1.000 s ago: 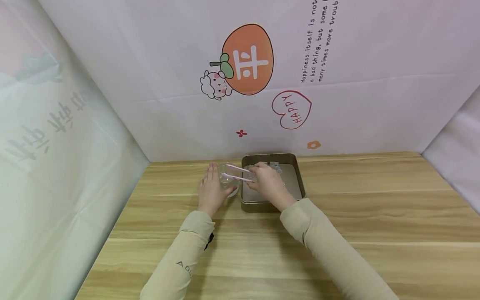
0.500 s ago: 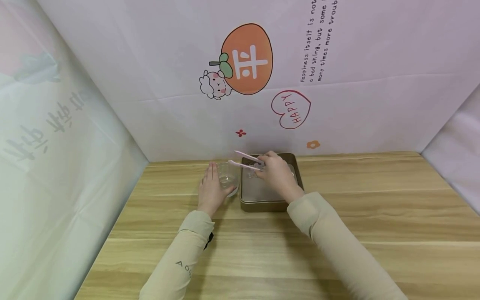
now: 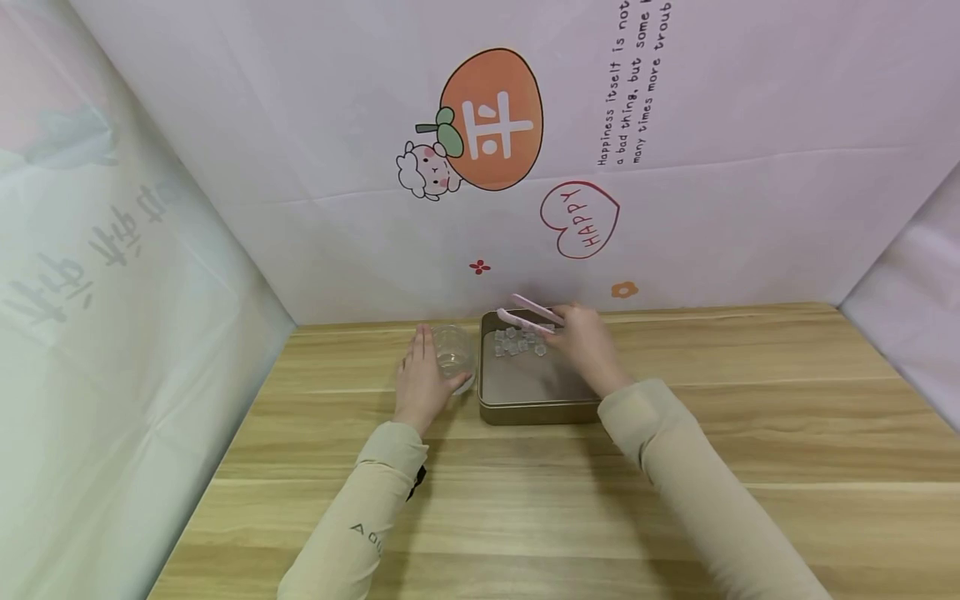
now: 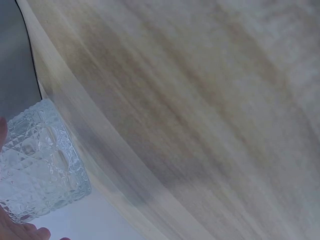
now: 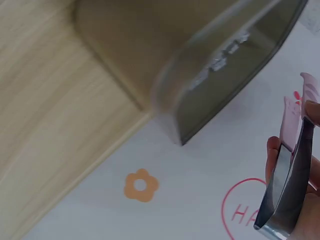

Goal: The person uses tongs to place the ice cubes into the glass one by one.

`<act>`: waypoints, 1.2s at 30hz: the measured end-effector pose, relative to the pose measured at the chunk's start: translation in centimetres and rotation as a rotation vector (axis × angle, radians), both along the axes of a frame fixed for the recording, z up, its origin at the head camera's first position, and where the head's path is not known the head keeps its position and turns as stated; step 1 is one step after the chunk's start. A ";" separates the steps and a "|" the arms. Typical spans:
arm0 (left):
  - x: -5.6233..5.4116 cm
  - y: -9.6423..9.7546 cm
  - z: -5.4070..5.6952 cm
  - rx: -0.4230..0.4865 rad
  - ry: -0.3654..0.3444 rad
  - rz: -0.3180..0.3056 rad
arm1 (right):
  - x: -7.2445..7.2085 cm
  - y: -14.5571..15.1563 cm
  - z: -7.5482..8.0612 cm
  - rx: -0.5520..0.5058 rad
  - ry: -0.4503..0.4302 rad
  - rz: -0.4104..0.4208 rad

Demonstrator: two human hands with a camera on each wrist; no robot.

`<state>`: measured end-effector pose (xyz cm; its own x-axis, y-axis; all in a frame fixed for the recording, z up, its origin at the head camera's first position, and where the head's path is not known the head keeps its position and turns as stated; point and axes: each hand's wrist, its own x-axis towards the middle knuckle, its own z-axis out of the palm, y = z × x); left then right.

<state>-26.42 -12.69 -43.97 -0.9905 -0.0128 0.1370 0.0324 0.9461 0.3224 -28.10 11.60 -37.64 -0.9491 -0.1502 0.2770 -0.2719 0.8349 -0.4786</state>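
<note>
My left hand [image 3: 422, 385] holds a clear glass [image 3: 459, 350], thumb on the near side and fingers round the left. In the left wrist view the glass [image 4: 42, 160] shows a cut diamond pattern. My right hand [image 3: 588, 346] grips a pair of tongs [image 3: 528, 320] over the back of a metal tin. Their pink tips stand apart, with nothing visible between them. In the right wrist view the tongs [image 5: 287, 185] have a bent metal body. Several clear cubes [image 3: 513, 343] lie at the back left of the tin [image 3: 536, 413].
The tin stands on a wood-grain table [image 3: 480, 508], just right of the glass and against the printed back wall [image 3: 360, 258]. A white sheet [image 3: 150, 333] hangs along the left side.
My right hand has drawn the tongs rightward from over the glass to above the tin, uncovering the cubes. The left hand and the glass have stayed in place.
</note>
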 end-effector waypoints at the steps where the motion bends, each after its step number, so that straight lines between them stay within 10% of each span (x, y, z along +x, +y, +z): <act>1: 0.0 0.0 0.0 0.002 0.003 -0.001 | 0.0 0.2 -0.1 0.000 -0.011 -0.007; 36: 0.1 -0.1 -0.4 0.028 0.038 -0.003 | 0.8 1.6 -2.5 0.248 -0.175 -0.083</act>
